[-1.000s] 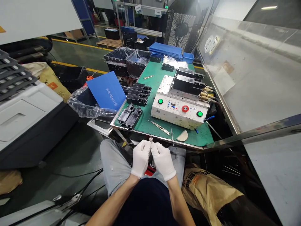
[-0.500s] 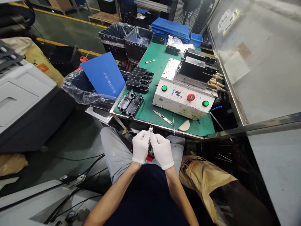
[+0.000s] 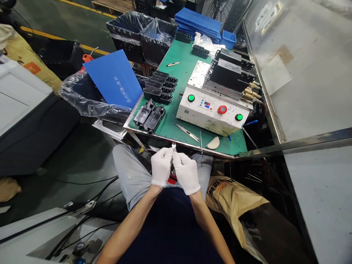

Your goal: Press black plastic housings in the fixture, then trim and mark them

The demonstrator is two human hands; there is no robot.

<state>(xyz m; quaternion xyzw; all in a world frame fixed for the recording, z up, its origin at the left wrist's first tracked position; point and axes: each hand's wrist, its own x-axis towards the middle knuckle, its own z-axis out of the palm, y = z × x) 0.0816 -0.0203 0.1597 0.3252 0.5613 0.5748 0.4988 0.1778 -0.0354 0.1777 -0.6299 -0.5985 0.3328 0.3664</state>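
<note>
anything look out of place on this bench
The blue sheet looks askew: it lies tilted across the clear plastic bag at the left corner of the green mat, not flat or stacked with the blue trays at the back.

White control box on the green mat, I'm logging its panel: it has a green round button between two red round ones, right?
Not quite: the colours are the other way round. The head view shows the white metal control box on the green mat with a red round button between two green round buttons.
</note>
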